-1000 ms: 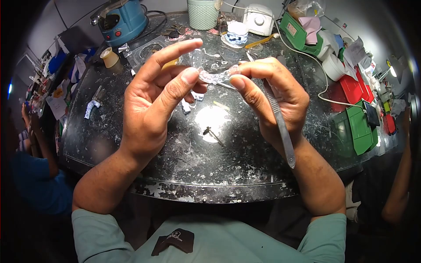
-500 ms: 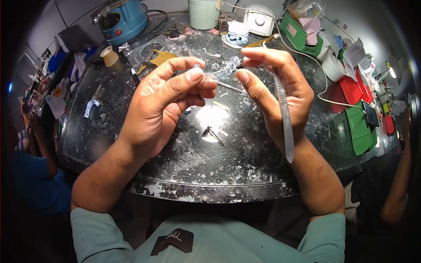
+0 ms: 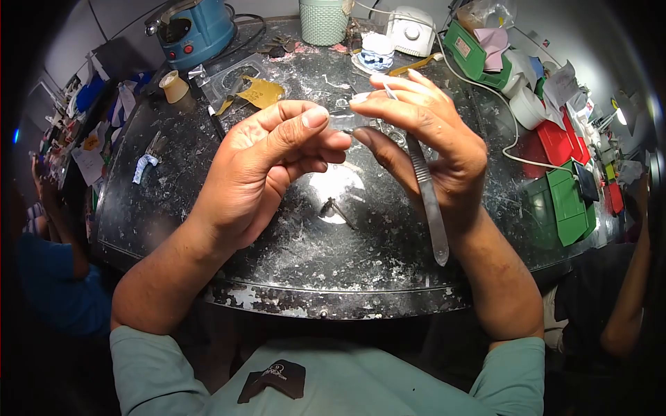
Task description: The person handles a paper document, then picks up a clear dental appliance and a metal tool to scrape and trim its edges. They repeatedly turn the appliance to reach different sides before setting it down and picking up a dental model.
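Note:
A clear, tooth-shaped plastic piece [image 3: 341, 122] shows faintly between my two hands, above the black worktable [image 3: 291, 270]. My left hand [image 3: 267, 156] is closed, thumb and index finger pinching its left end. My right hand [image 3: 430, 142] holds a metal scalpel-like tool [image 3: 428, 191], its handle pointing down toward me and its narrow end up between the fingers. The right thumb and index fingertips are near the clear piece's right side; whether they touch it cannot be made out. Beneath the hands, a small dark metal item [image 3: 338, 211] lies on the bright spot of the table.
At the back stand a blue machine [image 3: 201, 35], a green-grey basket [image 3: 324, 22], a dental model [image 3: 376, 52] and a white device [image 3: 410, 33]. Green boxes [image 3: 570, 204] and a red box [image 3: 555, 142] are right. A white-blue piece [image 3: 144, 168] lies left. People sit at both sides.
My right hand has turned, its fingers coming over toward the left hand, and the tool has swung left. The clear piece has turned and shows less.

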Demonstrator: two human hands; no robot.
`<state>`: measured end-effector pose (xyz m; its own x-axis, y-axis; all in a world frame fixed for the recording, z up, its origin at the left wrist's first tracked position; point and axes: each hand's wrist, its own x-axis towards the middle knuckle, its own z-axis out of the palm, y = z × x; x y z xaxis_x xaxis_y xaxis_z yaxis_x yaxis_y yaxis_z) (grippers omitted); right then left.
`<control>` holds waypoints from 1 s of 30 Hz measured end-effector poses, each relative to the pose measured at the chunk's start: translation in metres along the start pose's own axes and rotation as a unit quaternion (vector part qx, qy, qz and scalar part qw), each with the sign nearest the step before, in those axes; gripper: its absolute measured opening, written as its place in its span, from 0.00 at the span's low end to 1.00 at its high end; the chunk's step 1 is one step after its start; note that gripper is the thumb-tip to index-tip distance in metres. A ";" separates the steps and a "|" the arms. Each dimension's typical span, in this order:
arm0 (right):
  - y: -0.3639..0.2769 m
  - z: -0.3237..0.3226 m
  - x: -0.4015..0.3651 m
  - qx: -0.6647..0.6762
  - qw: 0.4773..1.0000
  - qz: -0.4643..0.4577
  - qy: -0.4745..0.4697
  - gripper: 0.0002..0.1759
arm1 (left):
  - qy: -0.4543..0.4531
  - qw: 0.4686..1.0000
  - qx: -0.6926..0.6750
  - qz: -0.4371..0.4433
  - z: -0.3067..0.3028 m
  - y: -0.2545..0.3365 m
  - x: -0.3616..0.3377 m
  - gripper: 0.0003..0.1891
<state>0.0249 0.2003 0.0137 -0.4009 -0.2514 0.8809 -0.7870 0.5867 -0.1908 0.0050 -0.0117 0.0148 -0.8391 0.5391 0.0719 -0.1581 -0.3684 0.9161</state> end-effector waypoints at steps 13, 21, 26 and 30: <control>0.001 -0.001 -0.003 0.017 0.998 0.050 -0.021 0.12 | -0.016 0.999 0.016 0.045 -0.003 -0.003 0.001 0.15; 0.000 0.004 -0.004 0.112 0.989 0.102 0.006 0.07 | -0.012 0.998 0.015 0.066 -0.001 -0.001 0.000 0.13; -0.001 0.001 -0.003 0.133 0.985 0.113 -0.003 0.07 | -0.009 0.998 0.018 0.064 0.001 0.000 0.000 0.13; 0.002 0.003 -0.004 0.138 0.986 0.090 0.001 0.07 | -0.015 0.997 0.019 0.070 0.000 0.000 -0.001 0.12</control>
<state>0.0239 0.2003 0.0083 -0.5445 -0.1607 0.8232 -0.8012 0.3900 -0.4538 0.0058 -0.0123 0.0147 -0.8357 0.5070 0.2109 -0.0202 -0.4121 0.9109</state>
